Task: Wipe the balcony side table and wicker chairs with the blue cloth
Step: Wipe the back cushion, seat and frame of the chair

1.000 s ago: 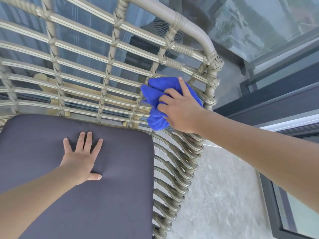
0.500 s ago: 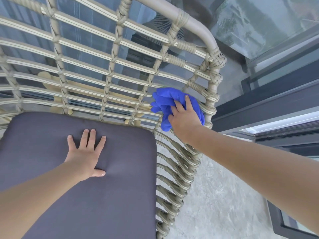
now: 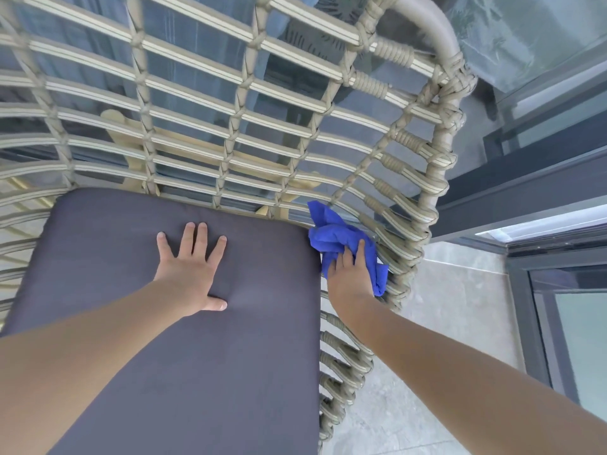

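1. Forearms come in low; left hand (image 3: pixel 189 272) lies flat on the grey cushion (image 3: pixel 184 356), fingers spread, steadying.
2. Right hand (image 3: pixel 349 274) bunches the blue cloth (image 3: pixel 331 233) against the wicker chair (image 3: pixel 407 205) side, low beside the cushion.
3. Best to follow each strand, honestly, pressing into the gaps.

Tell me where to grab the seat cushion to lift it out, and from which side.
Take the cushion at its right edge, beside the right hand and cloth. Come from the chair's right side: that edge stands proud of the weave with a gap below. The back edge sits tight against the backrest. The left hand lies flat on top.
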Demonstrator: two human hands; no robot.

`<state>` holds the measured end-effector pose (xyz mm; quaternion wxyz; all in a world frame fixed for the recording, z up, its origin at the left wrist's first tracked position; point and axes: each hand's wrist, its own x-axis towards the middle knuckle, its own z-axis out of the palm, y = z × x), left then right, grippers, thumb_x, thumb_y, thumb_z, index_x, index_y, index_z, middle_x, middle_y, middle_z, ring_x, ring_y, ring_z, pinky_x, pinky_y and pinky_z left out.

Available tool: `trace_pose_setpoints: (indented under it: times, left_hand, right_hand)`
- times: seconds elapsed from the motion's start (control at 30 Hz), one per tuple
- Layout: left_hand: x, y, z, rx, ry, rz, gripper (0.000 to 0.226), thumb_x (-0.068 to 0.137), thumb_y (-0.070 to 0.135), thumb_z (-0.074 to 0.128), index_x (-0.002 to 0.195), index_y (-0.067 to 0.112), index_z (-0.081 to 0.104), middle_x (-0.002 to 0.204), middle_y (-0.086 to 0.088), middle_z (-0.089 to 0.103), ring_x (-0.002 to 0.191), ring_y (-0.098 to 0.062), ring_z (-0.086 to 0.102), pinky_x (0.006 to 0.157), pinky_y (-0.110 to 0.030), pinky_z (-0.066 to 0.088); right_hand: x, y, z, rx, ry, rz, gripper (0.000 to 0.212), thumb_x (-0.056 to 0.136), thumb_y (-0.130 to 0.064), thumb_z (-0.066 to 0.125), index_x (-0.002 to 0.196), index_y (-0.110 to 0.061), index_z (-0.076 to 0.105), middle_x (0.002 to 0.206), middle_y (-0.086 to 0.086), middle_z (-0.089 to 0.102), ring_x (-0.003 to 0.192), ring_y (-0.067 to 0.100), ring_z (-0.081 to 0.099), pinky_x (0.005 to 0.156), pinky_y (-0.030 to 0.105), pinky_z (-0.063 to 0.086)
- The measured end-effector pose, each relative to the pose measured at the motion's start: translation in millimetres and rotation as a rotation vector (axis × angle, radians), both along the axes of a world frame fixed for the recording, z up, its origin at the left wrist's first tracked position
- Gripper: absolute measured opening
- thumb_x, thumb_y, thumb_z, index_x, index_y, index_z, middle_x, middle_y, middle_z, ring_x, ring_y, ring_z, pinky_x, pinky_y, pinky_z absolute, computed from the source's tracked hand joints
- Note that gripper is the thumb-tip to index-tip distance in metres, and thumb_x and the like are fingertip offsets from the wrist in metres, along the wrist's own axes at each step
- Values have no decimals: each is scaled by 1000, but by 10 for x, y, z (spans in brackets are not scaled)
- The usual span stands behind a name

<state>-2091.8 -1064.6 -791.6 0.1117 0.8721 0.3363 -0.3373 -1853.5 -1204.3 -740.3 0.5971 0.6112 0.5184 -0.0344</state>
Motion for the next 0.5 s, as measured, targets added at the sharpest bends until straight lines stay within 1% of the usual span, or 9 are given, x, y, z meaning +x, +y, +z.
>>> trace_pose_setpoints:
  times: [0.07, 0.13, 0.27, 0.4, 0.5]
  left_hand:
    - [-14, 3, -3, 0, 1, 2, 127, 81, 87, 49, 159, 20, -27, 165, -23, -26, 155, -41, -22, 119, -73, 7]
    - [-15, -4, -5, -7, 0, 5, 127, 81, 87, 49, 159, 20, -26, 166, -22, -26, 155, -41, -21, 119, -73, 7]
    - [-25, -26, -22, 1, -4, -2, 128, 81, 87, 49, 159, 20, -26, 166, -23, -25, 155, -41, -20, 119, -73, 8]
    - [-23, -22, -25, 3, -18, -4, 128, 80, 88, 49, 159, 20, -26, 165, -23, -25, 155, -41, -20, 119, -73, 8]
    - [-27, -18, -29, 0, -22, 0, 129, 80, 88, 49, 159, 21, -26, 165, -22, -25, 155, -41, -20, 119, -73, 8]
  right_hand:
    - [-49, -62, -52, -3, 8, -16, 61, 104, -32, 45, 159, -9, 31, 161, 18, 33, 153, 45, 15, 115, 76, -4]
    - [-92, -156, -109, -26, 2, -21, 66, 102, -34, 49, 160, -8, 29, 162, 18, 32, 153, 46, 14, 114, 78, -4]
    - [-126, -285, -170, 6, 5, -12, 67, 102, -35, 50, 159, -7, 28, 158, 18, 37, 150, 46, 21, 114, 78, -4]
    - [-187, -354, -180, 23, 22, 0, 68, 105, -34, 44, 162, -4, 21, 162, 20, 31, 151, 47, 19, 115, 78, -3]
    - [-299, -526, -216, -7, 49, 8, 70, 106, -35, 42, 162, -2, 17, 164, 23, 25, 152, 49, 16, 115, 78, -3]
